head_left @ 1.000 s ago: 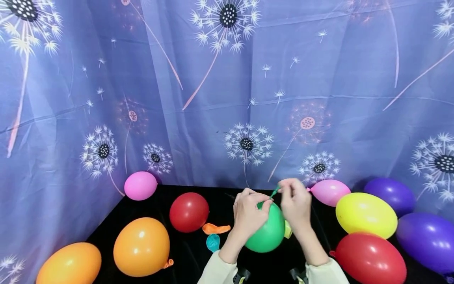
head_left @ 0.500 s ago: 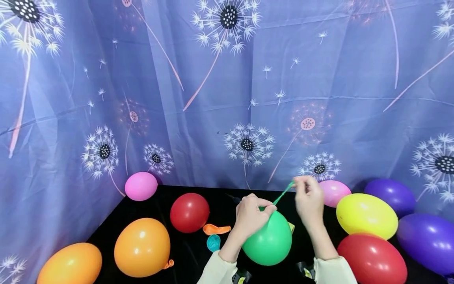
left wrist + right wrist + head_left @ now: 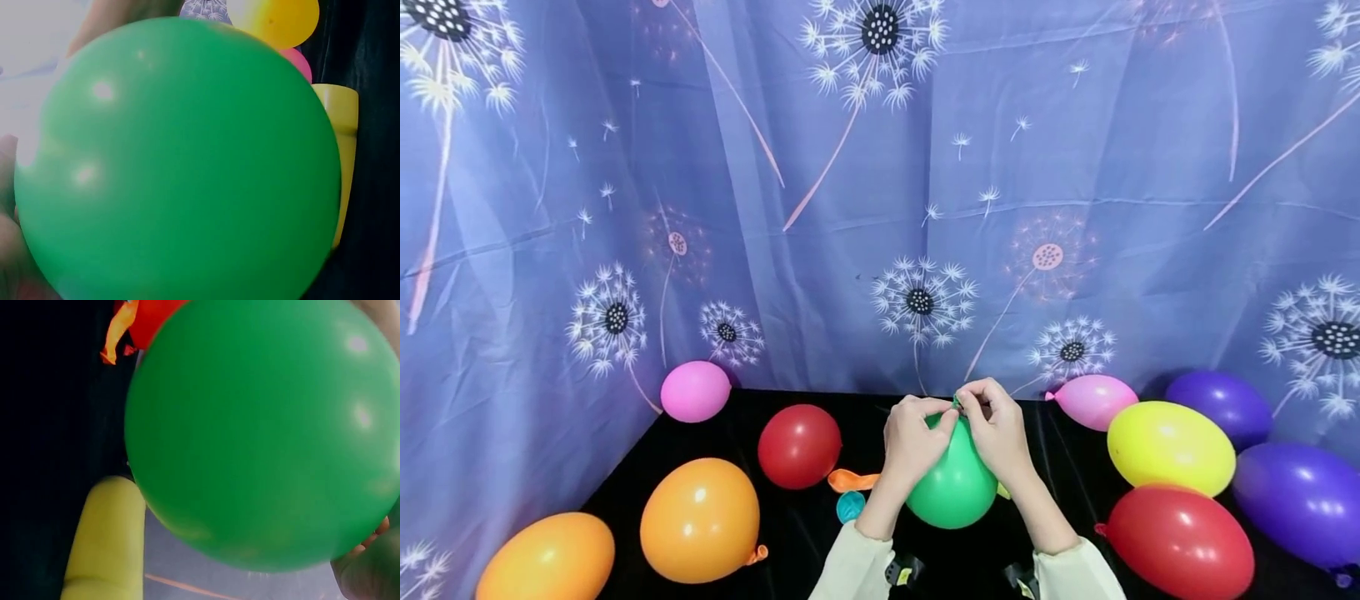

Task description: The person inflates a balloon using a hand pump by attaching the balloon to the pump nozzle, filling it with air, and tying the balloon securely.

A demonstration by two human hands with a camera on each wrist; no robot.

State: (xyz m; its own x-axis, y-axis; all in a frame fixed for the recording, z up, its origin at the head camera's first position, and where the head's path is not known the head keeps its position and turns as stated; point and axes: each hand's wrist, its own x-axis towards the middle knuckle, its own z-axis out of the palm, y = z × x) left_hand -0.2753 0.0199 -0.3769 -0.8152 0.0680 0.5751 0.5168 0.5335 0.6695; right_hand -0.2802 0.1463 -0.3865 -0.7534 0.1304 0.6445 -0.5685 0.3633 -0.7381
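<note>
"What are the hands doing in the head view?"

"The left hand (image 3: 913,437) and right hand (image 3: 1000,429) are close together, fingers and thumbs pinching the neck (image 3: 957,403) of a green balloon (image 3: 953,492). Its round part sits below them, between the wrists, in front of the black cloth (image 3: 805,542)."

"What's around it?"

"On the left, a limp orange balloon (image 3: 852,481) and a limp blue balloon (image 3: 851,507) lie near the left arm, which overlaps the orange one's end. Farther out are a red balloon (image 3: 800,447), two full orange balloons (image 3: 700,521) and a pink balloon (image 3: 696,392). On the right, a yellow balloon (image 3: 1171,448) sits among red, purple and pink ones. A flowered curtain (image 3: 842,275) hangs behind."

"And the left wrist view?"

"Green fills most of it and hides the fingertips, so I can't tell the grip there. A yellow tube (image 3: 345,112) shows past its right edge."

"Right wrist?"

"Green blocks that too. Some fingers show at its lower right edge, the tube at lower left; whether they touch, balloon and tube, I can't tell."
</note>
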